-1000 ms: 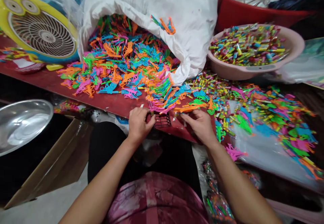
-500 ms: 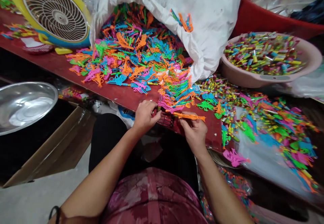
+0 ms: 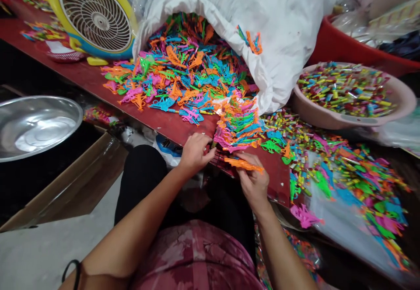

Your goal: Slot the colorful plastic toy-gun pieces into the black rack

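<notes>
My right hand (image 3: 255, 179) pinches an orange plastic toy piece (image 3: 243, 164), flat and long, at the front edge of the red table (image 3: 193, 129). To its left, my left hand (image 3: 196, 153) is closed, thumb against fingers, around something small and dark greenish that I cannot make out. Just beyond both hands lies a neat row of stacked plastic pieces (image 3: 239, 126) in pink, orange, blue and green. A dark wire grid (image 3: 220, 158) shows partly between the hands at the table edge.
Behind, a white sack (image 3: 278, 27) spills a heap of coloured plastic pieces (image 3: 183, 71). On the right, a pink basin (image 3: 348, 121) holds small coloured tubes; more lie scattered beside it. A yellow fan (image 3: 98, 19) stands at left, a metal bowl (image 3: 39, 128) below it.
The view has shifted, so the table contents sit lower and further right. The orange piece in my right hand now tilts differently, its right end lower. My left hand keeps its pinch.
</notes>
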Demonstrator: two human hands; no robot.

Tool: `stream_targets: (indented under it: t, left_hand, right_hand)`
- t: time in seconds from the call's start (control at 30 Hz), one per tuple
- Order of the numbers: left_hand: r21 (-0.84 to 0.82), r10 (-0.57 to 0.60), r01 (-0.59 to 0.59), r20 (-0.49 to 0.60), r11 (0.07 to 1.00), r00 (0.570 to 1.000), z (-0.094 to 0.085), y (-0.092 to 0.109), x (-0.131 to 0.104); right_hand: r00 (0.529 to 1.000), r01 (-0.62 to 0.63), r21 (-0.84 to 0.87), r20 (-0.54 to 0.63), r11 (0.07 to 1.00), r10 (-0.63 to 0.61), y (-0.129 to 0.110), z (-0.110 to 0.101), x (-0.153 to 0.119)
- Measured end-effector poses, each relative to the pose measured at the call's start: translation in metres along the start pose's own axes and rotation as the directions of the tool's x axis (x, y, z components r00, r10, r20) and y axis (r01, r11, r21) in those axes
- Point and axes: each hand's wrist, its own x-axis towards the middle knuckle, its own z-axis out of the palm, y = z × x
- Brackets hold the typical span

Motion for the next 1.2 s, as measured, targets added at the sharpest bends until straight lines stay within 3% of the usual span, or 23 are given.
stream_targets:
  t: [0.2, 0.33, 0.4, 0.63, 0.9, 1.03, 1.2]
  left_hand:
    - [-0.019, 0.007, -0.007, 0.01, 1.0, 1.0, -0.001, -0.001, 0.0]
    - [-0.02, 0.006, -0.006, 0.008, 1.0, 1.0, 0.0, -0.003, 0.0]
    - [-0.023, 0.008, -0.008, 0.003, 1.0, 1.0, 0.001, -0.003, 0.0]
    - [-0.025, 0.004, -0.004, 0.008, 1.0, 1.0, 0.002, -0.004, -0.001]
    - [-0.017, 0.006, -0.006, -0.004, 1.0, 1.0, 0.002, -0.003, -0.001]
    - [-0.024, 0.006, -0.006, -0.006, 1.0, 1.0, 0.002, -0.003, -0.001]
    - [-0.024, 0.0, 0.0, -0.007, 1.0, 1.0, 0.003, -0.004, -0.001]
  right_hand:
    - [0.989, -0.094, -0.002, -0.117, 0.996, 0.093, 0.0, 0.013, 0.001]
    - [0.935, -0.274, 0.033, -0.224, 0.961, 0.275, 0.003, 0.023, -0.006]
    - [0.927, -0.303, 0.015, -0.227, 0.953, 0.298, 0.003, 0.025, -0.007]
    - [0.962, -0.218, -0.145, -0.198, 0.965, 0.187, 0.002, 0.02, -0.005]
    - [0.971, -0.167, -0.067, -0.185, 0.984, 0.153, 0.005, 0.024, -0.006]
    - [0.972, -0.166, -0.184, -0.195, 0.969, 0.129, 0.002, 0.021, -0.003]
    - [0.989, -0.114, -0.299, -0.125, 0.947, 0.079, -0.003, 0.015, 0.003]
